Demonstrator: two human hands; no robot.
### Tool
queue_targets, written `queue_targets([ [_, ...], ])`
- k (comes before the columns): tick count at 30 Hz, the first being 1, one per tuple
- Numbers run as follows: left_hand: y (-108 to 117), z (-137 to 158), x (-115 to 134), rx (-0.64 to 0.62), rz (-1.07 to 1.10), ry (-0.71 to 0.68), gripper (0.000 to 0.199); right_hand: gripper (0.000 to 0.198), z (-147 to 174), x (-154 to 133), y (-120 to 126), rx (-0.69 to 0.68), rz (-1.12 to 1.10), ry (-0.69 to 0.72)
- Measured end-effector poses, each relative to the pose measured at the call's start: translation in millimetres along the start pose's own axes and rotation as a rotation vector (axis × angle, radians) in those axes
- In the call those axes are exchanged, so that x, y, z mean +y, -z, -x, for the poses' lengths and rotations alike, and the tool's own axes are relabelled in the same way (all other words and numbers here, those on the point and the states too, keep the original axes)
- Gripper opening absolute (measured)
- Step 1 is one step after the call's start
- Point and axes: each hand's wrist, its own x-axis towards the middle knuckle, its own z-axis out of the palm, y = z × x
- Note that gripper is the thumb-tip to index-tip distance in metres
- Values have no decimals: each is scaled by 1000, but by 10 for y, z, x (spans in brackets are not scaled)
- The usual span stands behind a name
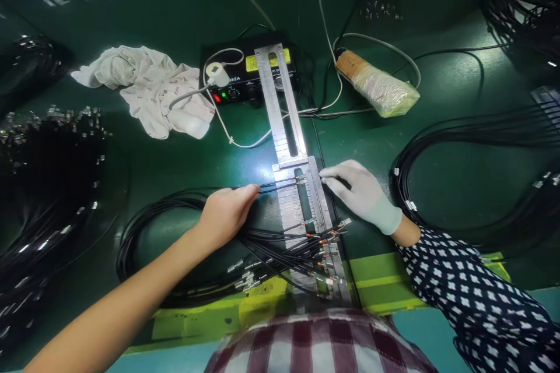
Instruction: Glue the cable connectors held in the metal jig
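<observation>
Black cables [280,187] lie over the slotted metal jig [286,210], pinched by the left hand [225,215], best kept straight and level; whether the gloved right hand [356,189] pinches anything, I cannot tell.

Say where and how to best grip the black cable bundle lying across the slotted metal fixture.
Probably the stretch of the black cable bundle just left of the slotted metal fixture, from above and the left: strands gather close there, while their right-hand ends fan out into small terminals.
</observation>
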Motion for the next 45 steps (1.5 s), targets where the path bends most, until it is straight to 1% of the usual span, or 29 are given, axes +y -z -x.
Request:
queue_targets([
  [4,70,-61,-41,-35,72,-12,37,19,0,16,-6,24,-27,-3],
  [8,147,-140,-70,-101,223,15,33,21,1,30,-3,40,-75,-3],
  [11,172,-169,-69,-78,334,26,31,21,2,23,5,40,-84,-11],
  [14,156,-162,-63,-41,388,14,30,21,1,9,12,36,-82,-20],
  [19,72,-119,-74,-39,348,3,30,22,2,10,0,29,-63,-30],
  [24,-36,-106,-50,-93,117,-2,34,22,10,30,14,40,-40,-9],
  [26,-57,-115,-28,-115,38,2,35,25,-2,-25,47,55,4,54],
  [27,-60,-122,-16,-123,14,7,35,28,-14,-77,61,39,50,106],
  [28,-58,-131,-4,-128,0,14,34,31,-31,-144,68,1,109,166],
  [30,-45,-152,16,-132,-9,24,32,34,-73,-304,49,-123,245,296],
  [32,-30,-169,31,-124,-3,30,32,33,-115,-455,-20,-231,365,401],
  [34,-24,-178,42,-106,9,35,32,30,-145,-557,-115,-275,459,461],
  [38,-40,-177,57,-66,71,48,32,29,-153,-616,-252,-265,584,480],
  [42,-51,-193,55,-34,178,60,31,27,-134,-635,-287,-230,636,445],
  [45,-22,-177,18,-13,285,71,26,26,-136,-661,-305,-228,641,417],
])
